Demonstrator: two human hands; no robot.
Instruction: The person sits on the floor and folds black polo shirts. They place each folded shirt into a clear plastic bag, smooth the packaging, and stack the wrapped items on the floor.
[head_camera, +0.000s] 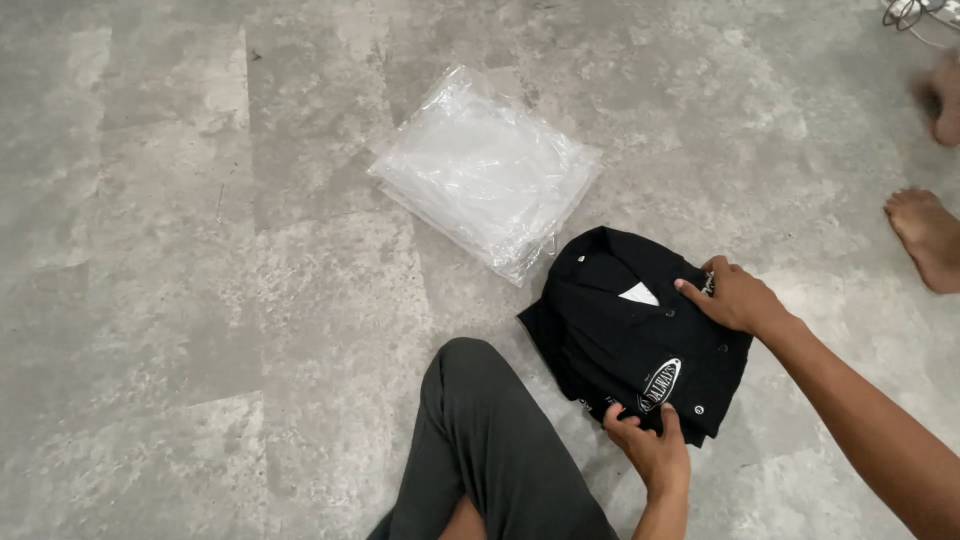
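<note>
A folded black shirt (625, 335) with a white oval badge and a white neck label lies on the grey floor just past my bent knee (480, 430) in dark trousers. My left hand (652, 448) grips the shirt's near edge, thumb on top beside the badge. My right hand (735, 296) lies on the shirt's far right edge, fingers curled over the fabric near the collar. Both hands hold the same shirt.
A stack of clear plastic bags (485, 170) lies on the floor just beyond the shirt. Another person's bare feet (928, 238) are at the right edge. A bit of metal wire frame (912, 12) shows in the top right corner.
</note>
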